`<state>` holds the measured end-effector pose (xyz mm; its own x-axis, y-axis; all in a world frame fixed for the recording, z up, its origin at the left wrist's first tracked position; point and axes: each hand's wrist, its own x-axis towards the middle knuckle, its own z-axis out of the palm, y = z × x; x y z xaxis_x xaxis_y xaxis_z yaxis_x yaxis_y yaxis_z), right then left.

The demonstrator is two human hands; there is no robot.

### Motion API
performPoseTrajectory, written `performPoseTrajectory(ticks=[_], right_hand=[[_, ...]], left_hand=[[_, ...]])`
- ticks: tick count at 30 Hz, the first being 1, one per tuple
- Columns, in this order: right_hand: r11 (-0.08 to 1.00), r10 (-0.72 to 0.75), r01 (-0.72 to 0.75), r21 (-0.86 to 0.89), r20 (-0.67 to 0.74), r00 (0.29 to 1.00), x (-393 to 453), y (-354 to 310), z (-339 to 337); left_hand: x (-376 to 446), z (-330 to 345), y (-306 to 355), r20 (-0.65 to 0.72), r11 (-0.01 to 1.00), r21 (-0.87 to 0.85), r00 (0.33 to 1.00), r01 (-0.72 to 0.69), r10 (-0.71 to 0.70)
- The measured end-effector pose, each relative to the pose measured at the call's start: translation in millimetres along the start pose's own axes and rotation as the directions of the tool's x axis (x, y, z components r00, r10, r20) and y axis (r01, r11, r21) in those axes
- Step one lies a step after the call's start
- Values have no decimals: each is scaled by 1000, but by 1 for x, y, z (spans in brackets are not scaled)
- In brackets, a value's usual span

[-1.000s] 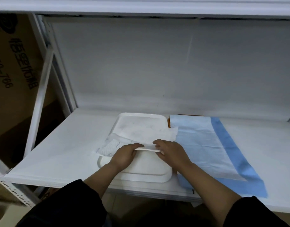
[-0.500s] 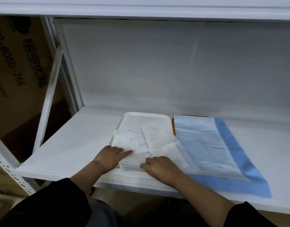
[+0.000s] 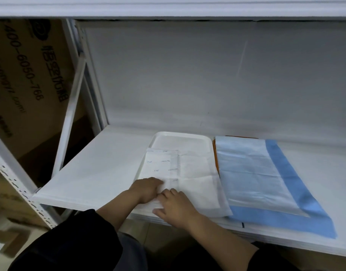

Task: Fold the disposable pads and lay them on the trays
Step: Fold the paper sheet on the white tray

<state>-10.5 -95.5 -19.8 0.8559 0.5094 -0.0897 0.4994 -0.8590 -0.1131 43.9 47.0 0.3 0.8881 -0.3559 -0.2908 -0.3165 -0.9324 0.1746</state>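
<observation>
Mostly hidden under a white pad [image 3: 189, 173], the white tray [image 3: 180, 137] shows only its far rim, near the middle of the shelf [image 3: 101, 169]. Both hands lie flat and spread on the pad's near part by the shelf's front edge, clamping nothing: the left hand [image 3: 146, 189] and right hand [image 3: 177, 207] touch at the fingertips. Just beside it, a blue-bordered pad [image 3: 252, 177] covers an orange tray [image 3: 215, 151], a sliver showing, its corner overhanging. Faint marks on the white pad are unreadable. Bare shelf lies toward both side edges.

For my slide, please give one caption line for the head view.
Both hands, left hand and right hand, press a white disposable pad flat on the white tray.
</observation>
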Motion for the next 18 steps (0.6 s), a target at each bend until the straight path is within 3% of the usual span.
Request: performPoseTrajectory(ticks=[4, 10, 14, 18], right_hand=[[973, 101, -103, 205, 21, 995, -11, 23, -5], [919, 375, -369, 136, -22, 927, -30, 87, -14], [822, 546, -529, 209, -27, 837, -45, 118, -21], [701, 621, -580, 415, 45, 782, -48, 143, -19]], left_hand=[[6, 2, 12, 32, 995, -87, 999, 41, -38], [21, -3, 59, 26, 994, -110, 1000, 6, -3], [37, -5, 99, 29, 979, -200, 999, 28, -23], [48, -2, 133, 68, 964, -258, 997, 57, -41]])
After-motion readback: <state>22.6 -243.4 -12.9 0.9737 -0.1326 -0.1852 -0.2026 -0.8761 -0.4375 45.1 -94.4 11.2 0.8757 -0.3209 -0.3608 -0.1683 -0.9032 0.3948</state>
